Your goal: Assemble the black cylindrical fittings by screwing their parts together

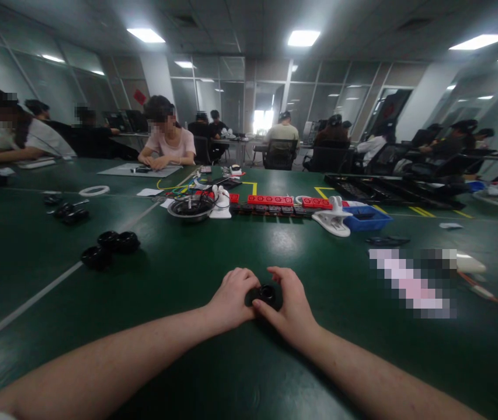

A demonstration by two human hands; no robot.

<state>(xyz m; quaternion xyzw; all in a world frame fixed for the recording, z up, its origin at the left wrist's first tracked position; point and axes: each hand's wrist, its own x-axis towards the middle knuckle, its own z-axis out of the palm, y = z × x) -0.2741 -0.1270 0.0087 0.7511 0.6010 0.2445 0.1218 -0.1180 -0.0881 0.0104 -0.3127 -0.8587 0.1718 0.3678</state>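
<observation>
Between my two hands, low over the green table (178, 280), is a small glossy black round part (268, 294) with a hollow in its top. My left hand (234, 296) grips its left side, the fingers bent and partly hidden behind it. On the right side, my right hand (293, 304) has its thumb laid against the front of the part and its fingers curved around the far side. Its index finger is raised a little. Several similar black round parts (109, 247) stand grouped to the left of my hands.
Ahead lie a row of red blocks (270, 200), a bowl (191, 217) of black pieces, a white clamp-like stand (334, 220) and a blue bin (370, 219). More black pieces (71, 212) are far left. A person (169, 143) sits across the table.
</observation>
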